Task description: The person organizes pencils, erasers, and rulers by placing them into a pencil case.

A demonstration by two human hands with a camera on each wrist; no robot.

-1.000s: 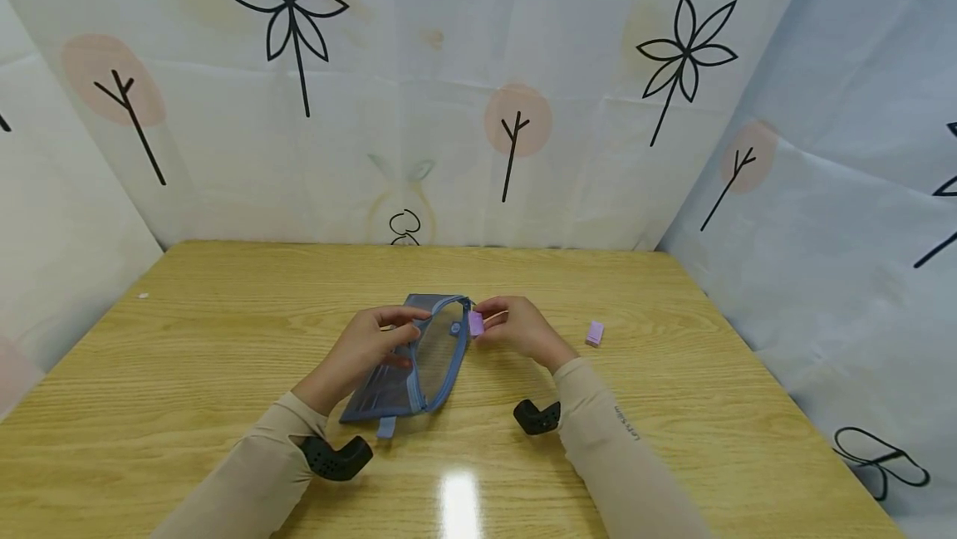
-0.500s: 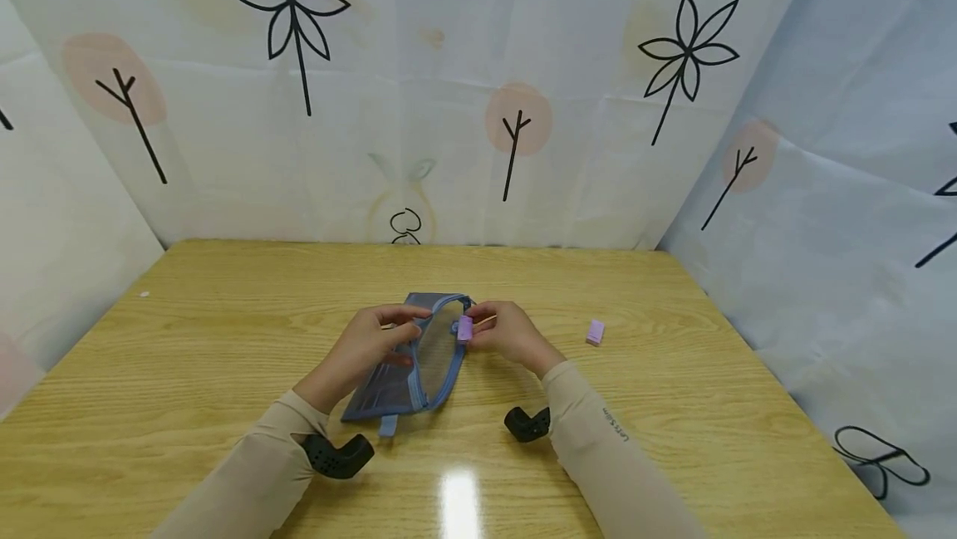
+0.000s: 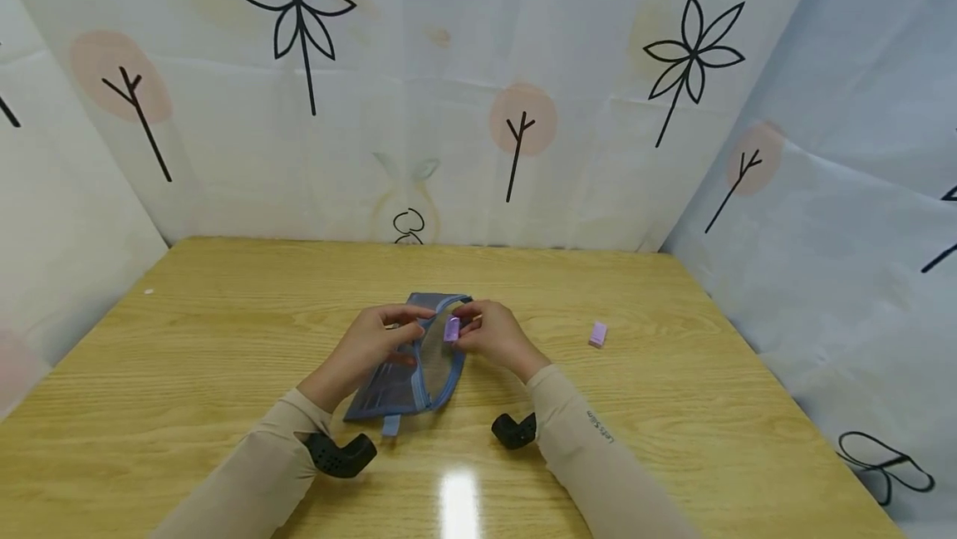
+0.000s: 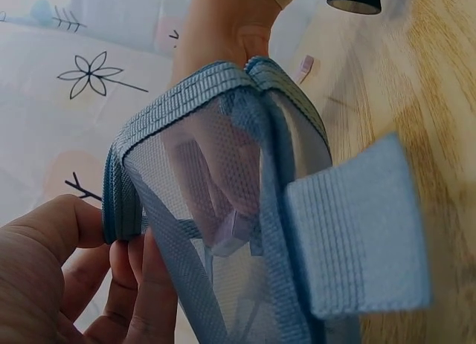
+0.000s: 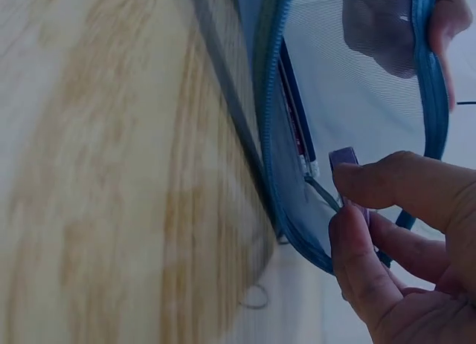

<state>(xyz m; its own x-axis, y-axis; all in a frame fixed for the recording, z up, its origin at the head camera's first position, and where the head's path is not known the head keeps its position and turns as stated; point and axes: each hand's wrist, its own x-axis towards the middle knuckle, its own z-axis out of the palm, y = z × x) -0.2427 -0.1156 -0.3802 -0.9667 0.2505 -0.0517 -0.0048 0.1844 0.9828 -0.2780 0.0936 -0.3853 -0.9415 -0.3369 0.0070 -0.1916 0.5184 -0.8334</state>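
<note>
A blue mesh zip pouch lies on the table with its mouth spread open to the right. My left hand grips the pouch's zipper edge between thumb and fingers, keeping that side lifted. With thumb and fingertips my right hand pinches a small purple block, held within the pouch's mouth. Through the mesh in the left wrist view the block shows beside the right fingers. Pencils lie inside the pouch, partly hidden by its side.
A second small purple block lies on the wooden table to the right of my right hand. A tiny white scrap sits near the table's far left. Printed curtains hang behind the table and at its sides.
My right hand has moved left with the purple block, from the pouch's right rim into its mouth. The left hand and pouch stay nearly in place.
</note>
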